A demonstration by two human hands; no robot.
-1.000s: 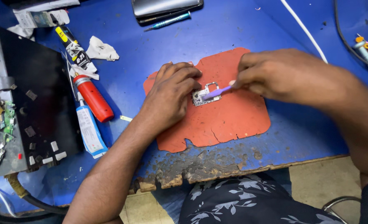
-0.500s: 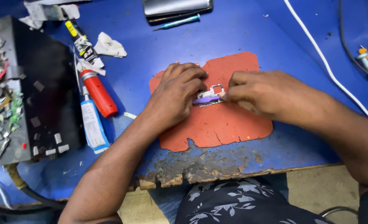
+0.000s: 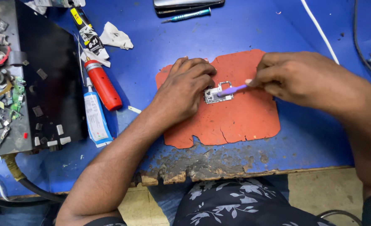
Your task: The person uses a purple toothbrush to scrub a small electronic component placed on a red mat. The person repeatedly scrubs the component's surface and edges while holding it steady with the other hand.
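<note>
Pinning a small circuit board (image 3: 219, 94) flat at the centre of the frame, the left hand (image 3: 184, 93) rests palm-down on the orange work mat (image 3: 235, 121), fingers together and curled, with the fingertips pressing the board's left edge; nothing is enclosed in this hand. The right hand (image 3: 302, 79) enters from the right of the frame with thumb and fingers closed together on the rear end of a slim purple tool (image 3: 232, 89). The tool's long axis runs nearly level across the frame, sloping slightly down toward the left, and its tip touches the board's upper right portion. The board therefore lies directly left of the right-hand grip, along the line of the tool, and just beside the left fingertips; the left hand is the nearer of the two. The board is a thin, irregular plate, silver-grey, with small metallic shields and a notched outline. The mat is matte, flexible, with torn and cracked edges along its lower border. It lies on a blue table (image 3: 160, 46) whose front edge, at lower centre, is chipped down to bare, scorched-looking material. At the left of the frame, well apart from both hands, lie a red-handled screwdriver (image 3: 103, 85), a white tube (image 3: 95, 119) and a black tray (image 3: 47, 83) holding loose small parts. A teal screwdriver (image 3: 187, 16) lies at upper centre.
</note>
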